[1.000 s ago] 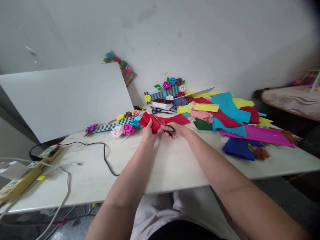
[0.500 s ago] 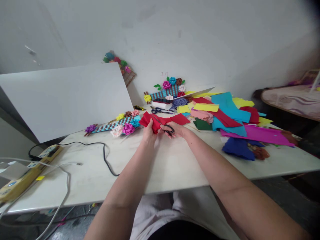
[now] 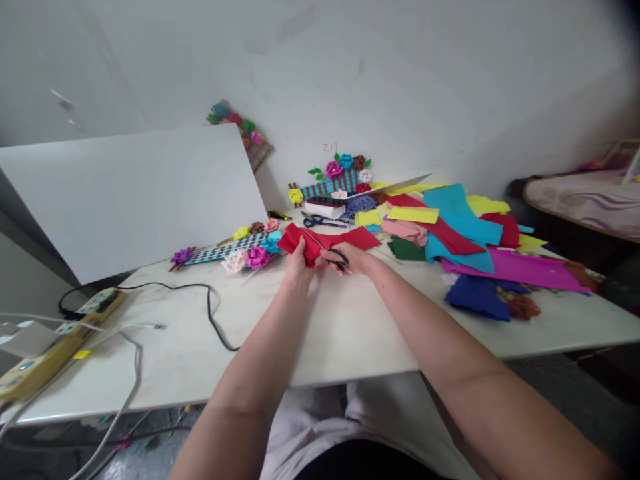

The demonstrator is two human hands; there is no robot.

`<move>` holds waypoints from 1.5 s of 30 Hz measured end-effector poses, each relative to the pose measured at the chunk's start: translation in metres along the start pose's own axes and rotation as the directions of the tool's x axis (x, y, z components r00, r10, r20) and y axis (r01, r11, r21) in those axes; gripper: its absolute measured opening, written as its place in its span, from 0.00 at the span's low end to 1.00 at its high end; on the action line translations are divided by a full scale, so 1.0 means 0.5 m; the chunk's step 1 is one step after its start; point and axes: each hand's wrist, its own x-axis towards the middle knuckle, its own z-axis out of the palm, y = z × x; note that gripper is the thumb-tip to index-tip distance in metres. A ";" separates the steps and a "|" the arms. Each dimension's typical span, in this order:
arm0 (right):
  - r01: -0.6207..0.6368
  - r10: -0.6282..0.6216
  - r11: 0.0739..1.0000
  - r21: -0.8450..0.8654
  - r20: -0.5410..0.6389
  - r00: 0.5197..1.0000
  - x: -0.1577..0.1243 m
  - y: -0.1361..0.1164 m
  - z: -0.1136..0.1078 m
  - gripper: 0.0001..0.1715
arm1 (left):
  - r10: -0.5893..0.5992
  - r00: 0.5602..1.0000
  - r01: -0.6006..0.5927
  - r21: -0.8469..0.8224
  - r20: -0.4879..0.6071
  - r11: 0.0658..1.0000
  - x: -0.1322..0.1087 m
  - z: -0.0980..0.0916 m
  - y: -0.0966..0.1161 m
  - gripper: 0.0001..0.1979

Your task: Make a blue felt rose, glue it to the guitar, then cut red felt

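My left hand (image 3: 299, 261) grips the left part of a red paper piece (image 3: 361, 237) above the table, with the thumb on top. Fingers of my right hand (image 3: 354, 258) are wrapped round the handles of black-handled scissors (image 3: 338, 261). Their blades point up and left, lying across the red paper close to my left fingertips. The paper spreads to the right behind my right hand. Just left of my hands is a blue and brown woven strip (image 3: 227, 251) with paper flowers.
Coloured paper (image 3: 463, 213) is heaped on the right. Behind my hands lie blue-handled scissors (image 3: 313, 221) and a phone on a white box (image 3: 325, 209). A power strip (image 3: 90, 313) with cables lies left. A white board (image 3: 135, 200) leans on the wall.
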 end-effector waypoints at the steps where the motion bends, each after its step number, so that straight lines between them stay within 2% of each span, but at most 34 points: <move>1: -0.001 0.001 1.000 0.000 -0.001 1.000 0.000 0.000 0.000 0.16 | 0.002 1.000 -0.002 0.000 0.003 1.000 0.001 -0.001 0.000 0.05; 12: -0.004 0.004 1.000 0.009 -0.009 1.000 0.000 -0.001 0.003 0.16 | 0.017 1.000 -0.017 0.004 -0.016 1.000 -0.001 0.002 0.002 0.03; 19: 0.013 -0.013 1.000 0.001 0.001 1.000 -0.001 -0.001 0.003 0.20 | 0.000 1.000 0.000 0.011 0.013 1.000 0.002 -0.002 0.000 0.07; 30: 0.008 -0.007 1.000 0.026 -0.012 1.000 0.003 0.002 0.003 0.21 | 0.049 0.999 -0.049 0.007 -0.001 0.999 -0.008 0.004 -0.003 0.02; 39: 0.010 -0.009 0.999 0.038 -0.026 1.000 0.000 -0.002 0.004 0.19 | 0.017 1.000 -0.017 0.006 0.001 1.000 -0.005 0.004 -0.002 0.05; 45: 0.009 -0.007 0.999 0.046 -0.033 0.999 0.002 0.001 0.003 0.17 | 0.050 0.999 -0.050 -0.003 0.002 0.999 -0.002 0.002 -0.003 0.04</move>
